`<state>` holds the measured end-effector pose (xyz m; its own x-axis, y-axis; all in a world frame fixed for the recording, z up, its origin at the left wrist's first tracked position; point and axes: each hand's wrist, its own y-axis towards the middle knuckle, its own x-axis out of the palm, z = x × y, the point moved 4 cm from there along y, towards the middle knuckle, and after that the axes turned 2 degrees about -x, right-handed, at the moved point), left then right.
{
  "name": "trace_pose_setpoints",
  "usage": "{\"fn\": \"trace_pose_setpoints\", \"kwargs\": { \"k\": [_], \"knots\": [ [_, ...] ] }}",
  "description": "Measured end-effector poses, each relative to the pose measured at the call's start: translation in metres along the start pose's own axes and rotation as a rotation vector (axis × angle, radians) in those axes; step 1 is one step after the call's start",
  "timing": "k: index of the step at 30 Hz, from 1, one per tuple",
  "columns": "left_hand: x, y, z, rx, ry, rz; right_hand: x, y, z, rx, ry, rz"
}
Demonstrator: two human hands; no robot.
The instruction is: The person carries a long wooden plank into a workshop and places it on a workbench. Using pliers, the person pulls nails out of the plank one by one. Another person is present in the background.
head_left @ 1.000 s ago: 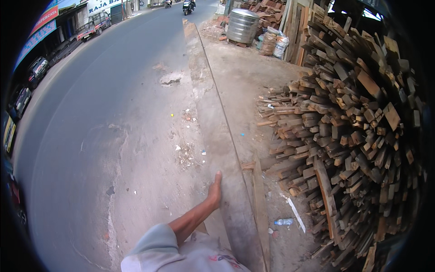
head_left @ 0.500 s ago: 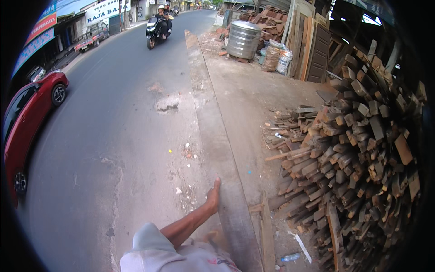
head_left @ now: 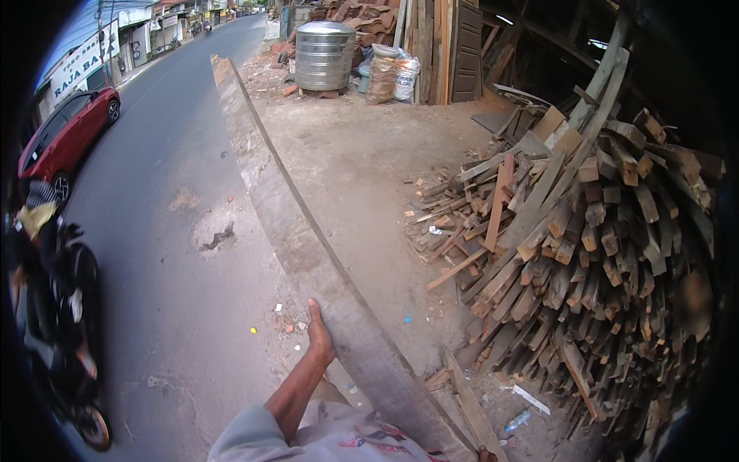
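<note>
A: Item one, the main piece?

B: We log a long grey plank (head_left: 308, 231), weathered, running from the bottom edge beside our body away up the frame toward the far roadside. It is lifted, and its near end passes just to the right of our shirt.

A: Hands?

B: The left hand (head_left: 319, 336) lies against the plank's left edge, thumb up along the board, fingers wrapped under it out of sight; we record it as clasped on the plank. Of the right hand (head_left: 485, 455) only a sliver shows at the bottom edge, touching the plank's near end; we cannot tell how it grips.

A: Right-hand surroundings?

B: A large stack of cut timber offcuts (head_left: 600, 262), ends facing us, spilling onto the dirt yard (head_left: 362, 162). A loose board (head_left: 469, 400) lies on the ground just beside the plank's near end, with a plastic bottle (head_left: 517, 421) near it.

A: Further back?

B: A ribbed metal tank (head_left: 325, 55), filled sacks (head_left: 392, 77) just beside it, and upright planks (head_left: 431, 46) leaning behind.

A: Left side?

B: The asphalt road (head_left: 169, 231) with a broken patch (head_left: 215, 235), a red car (head_left: 65, 138) at the kerb, and a motorcycle with a rider (head_left: 54, 308) close at the left edge, blurred.
</note>
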<state>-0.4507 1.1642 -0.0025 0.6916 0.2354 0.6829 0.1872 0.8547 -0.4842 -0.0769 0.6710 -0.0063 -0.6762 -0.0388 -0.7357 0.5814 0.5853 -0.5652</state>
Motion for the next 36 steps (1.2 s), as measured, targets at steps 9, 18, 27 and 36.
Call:
{"fn": "trace_pose_setpoints", "kwargs": {
  "k": [9, 18, 27, 36],
  "knots": [
    [0.025, 0.152, 0.141, -0.048, 0.002, -0.006, 0.02, 0.064, -0.225, -0.011, -0.117, 0.06],
    [0.069, 0.352, 0.211, -0.019, 0.1, -0.013, 0.044, 0.222, -0.352, 0.006, -0.092, 0.031],
    [0.161, 0.493, 0.294, -0.029, 0.1, -0.119, -0.021, 0.309, -0.523, 0.192, 0.123, 0.162],
    [0.227, 0.679, 0.364, -0.061, 0.112, -0.117, -0.013, 0.413, -0.667, 0.289, 0.093, 0.197]
  ]
}}
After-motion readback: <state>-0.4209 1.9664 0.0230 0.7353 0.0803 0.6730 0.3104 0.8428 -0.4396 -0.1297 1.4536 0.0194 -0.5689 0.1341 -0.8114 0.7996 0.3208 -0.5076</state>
